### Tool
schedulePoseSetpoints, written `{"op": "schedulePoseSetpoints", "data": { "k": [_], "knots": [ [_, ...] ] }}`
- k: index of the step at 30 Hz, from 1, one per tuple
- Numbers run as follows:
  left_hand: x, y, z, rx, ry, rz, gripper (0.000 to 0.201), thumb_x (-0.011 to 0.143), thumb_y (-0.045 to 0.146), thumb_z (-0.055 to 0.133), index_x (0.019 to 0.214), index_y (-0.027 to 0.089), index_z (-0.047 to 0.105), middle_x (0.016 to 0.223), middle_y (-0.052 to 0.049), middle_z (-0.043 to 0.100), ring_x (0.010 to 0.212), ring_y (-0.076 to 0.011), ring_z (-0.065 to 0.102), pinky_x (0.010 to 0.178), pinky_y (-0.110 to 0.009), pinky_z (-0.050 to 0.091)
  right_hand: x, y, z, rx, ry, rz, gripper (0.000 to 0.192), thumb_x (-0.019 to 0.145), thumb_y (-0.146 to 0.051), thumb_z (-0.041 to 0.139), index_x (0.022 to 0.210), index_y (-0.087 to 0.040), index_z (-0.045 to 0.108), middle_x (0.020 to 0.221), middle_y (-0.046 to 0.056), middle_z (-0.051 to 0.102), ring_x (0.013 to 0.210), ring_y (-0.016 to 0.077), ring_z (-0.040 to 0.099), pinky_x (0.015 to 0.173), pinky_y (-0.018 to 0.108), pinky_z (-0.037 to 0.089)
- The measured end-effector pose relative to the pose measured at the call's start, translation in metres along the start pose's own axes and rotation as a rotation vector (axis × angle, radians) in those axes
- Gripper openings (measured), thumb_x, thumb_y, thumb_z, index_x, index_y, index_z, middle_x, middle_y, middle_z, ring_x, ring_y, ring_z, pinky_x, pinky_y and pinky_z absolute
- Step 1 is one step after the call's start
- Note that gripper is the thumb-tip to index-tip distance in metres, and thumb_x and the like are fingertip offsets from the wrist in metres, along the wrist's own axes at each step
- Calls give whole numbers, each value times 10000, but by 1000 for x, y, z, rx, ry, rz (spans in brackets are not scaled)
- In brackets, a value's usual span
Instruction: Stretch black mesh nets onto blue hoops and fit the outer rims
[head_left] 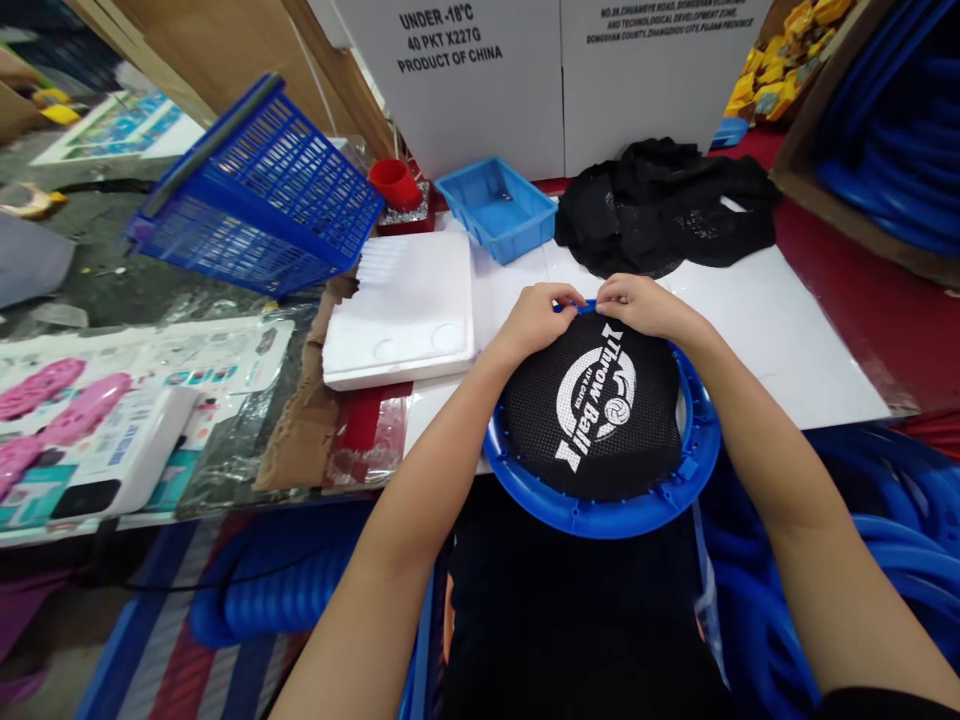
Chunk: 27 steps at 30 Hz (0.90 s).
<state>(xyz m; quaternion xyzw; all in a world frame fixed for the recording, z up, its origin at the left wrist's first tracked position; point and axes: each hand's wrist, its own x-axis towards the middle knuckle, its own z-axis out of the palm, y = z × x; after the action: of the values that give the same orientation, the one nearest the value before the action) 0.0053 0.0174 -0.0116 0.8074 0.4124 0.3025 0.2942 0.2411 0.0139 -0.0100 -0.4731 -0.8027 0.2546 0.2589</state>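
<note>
Head view: left hand (534,318) and right hand (646,305) both pinching black mesh (592,410) at far rim of blue ring (600,518), near table's front edge. Looks mostly stretched over already; far edge seemingly left to hook. More mesh (664,205) piled behind.

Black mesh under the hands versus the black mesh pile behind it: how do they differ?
The printed mesh is stretched flat across the blue ring and shows white "Throw Ball" lettering; the mesh pile lies crumpled and loose on the white board, no print visible. Left hand and right hand touch only the printed mesh. Both are black netting.
</note>
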Motion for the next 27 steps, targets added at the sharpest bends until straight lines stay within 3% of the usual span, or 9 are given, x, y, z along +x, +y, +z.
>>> {"op": "schedulePoseSetpoints", "data": {
  "k": [6, 10, 13, 18, 24, 27],
  "knots": [
    [-13, 12, -6, 166, -68, 312, 275, 997, 156, 575, 1112, 231, 812, 1185, -92, 765, 1119, -259, 706, 1029, -447, 552, -2, 1, 2, -60, 29, 44, 148, 898, -266, 706, 843, -208, 830, 987, 86, 763, 942, 265, 691, 924, 420, 539],
    [-17, 15, -8, 177, -151, 412, 205, 1028, 239, 619, 1132, 245, 796, 1219, -92, 775, 1176, -271, 701, 1067, -471, 542, -12, -3, -2, -43, 108, 80, 174, 915, -281, 680, 876, -209, 834, 946, 81, 788, 908, 263, 701, 898, 421, 554],
    [-16, 10, -8, 221, -189, 385, 220, 1039, 255, 619, 1192, 242, 777, 1242, -92, 785, 1174, -271, 713, 1068, -477, 539, -23, -9, -10, 42, 144, 45, 213, 946, -328, 655, 917, -220, 837, 1041, 88, 807, 957, 269, 722, 900, 422, 575],
    [-14, 4, -12, 236, -182, 326, 298, 1038, 169, 533, 1188, 246, 779, 1210, -76, 810, 1123, -251, 729, 1039, -448, 553, -34, -13, -23, 45, 54, -67, 176, 918, -349, 701, 917, -245, 843, 1235, 97, 784, 1127, 318, 723, 1044, 504, 571],
    [-17, 10, -12, 379, -109, 250, 317, 1021, 139, 498, 1158, 221, 772, 1179, -98, 805, 1111, -278, 717, 987, -436, 556, -29, -2, -17, -49, -7, -135, 268, 974, -335, 622, 1124, -250, 827, 1234, 110, 779, 1216, 343, 696, 1157, 574, 510],
    [-17, 10, -12, 424, -39, 190, 311, 996, 127, 508, 1128, 232, 769, 1135, -102, 798, 1077, -287, 710, 932, -425, 565, -29, 4, -15, -57, -6, -118, 357, 1009, -380, 608, 1306, -273, 775, 1375, 107, 737, 1339, 347, 644, 1225, 593, 460]
  ]
}}
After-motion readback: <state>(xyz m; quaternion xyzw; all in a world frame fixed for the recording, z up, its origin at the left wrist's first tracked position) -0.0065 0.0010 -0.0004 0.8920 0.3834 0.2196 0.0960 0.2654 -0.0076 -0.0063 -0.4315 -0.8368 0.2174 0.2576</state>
